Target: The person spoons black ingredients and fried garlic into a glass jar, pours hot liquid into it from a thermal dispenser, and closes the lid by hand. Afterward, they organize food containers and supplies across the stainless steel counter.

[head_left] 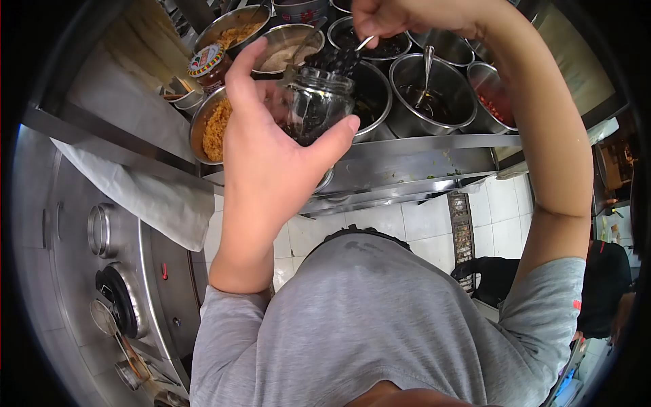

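My left hand (261,146) is wrapped around a clear glass jar (317,102), its thumb along the lower side. Dark contents show through the glass. Above the jar's mouth, my right hand (386,19) pinches the metal handle of a spoon (367,43). Black, lumpy food (339,61) sits at the spoon's end over the rim; the bowl of the spoon is covered by it. Just behind is a metal pot of dark food (390,46). A lidded jar (207,62) with a colourful top stands left of my left fingers.
Several metal pots crowd the counter, including one with orange crumbs (217,129), one with pale powder (288,57), one with a spoon in dark liquid (434,91) and one with red pieces (495,105). A person in dark clothes (600,292) is at the right.
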The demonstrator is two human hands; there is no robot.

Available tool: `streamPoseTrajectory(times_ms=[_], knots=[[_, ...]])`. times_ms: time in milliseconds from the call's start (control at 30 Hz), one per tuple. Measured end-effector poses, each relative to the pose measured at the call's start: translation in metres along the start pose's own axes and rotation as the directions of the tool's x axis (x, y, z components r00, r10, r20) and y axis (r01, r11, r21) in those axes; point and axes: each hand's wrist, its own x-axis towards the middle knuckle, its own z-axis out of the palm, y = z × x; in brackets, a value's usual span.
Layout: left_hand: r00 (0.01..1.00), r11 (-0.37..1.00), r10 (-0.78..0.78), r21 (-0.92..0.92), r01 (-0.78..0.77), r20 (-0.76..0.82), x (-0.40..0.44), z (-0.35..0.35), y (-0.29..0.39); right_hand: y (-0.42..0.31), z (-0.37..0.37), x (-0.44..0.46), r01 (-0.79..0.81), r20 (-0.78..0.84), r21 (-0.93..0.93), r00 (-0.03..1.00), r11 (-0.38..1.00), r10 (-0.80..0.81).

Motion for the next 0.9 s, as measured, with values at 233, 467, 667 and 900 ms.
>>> streamPoseTrajectory(times_ms=[233,467,667,900], knots=[[0.988,0.967,-0.153,-0.205,0.154,0.021,0.001,0.008,0.007,-0.016,0.019,-0.004,0.278,-0.133,-0.106,0.948,0.955,-0.29],[0.986,0.918,0.069,-0.377,-0.123,-0.154,-0.015,0.008,0.001,-0.01,0.062,-0.026,0.411,-0.554,-0.665,0.288,0.624,-0.781],[0.969,0.928,0.14,-0.315,-0.2,-0.205,-0.032,0.011,-0.004,-0.002,0.067,-0.051,0.389,-0.439,-0.805,0.119,0.448,-0.891],[0.961,0.9,0.08,-0.395,-0.183,-0.264,-0.033,0.019,0.0,0.008,0.067,-0.052,0.453,-0.475,-0.744,0.159,0.491,-0.866]])
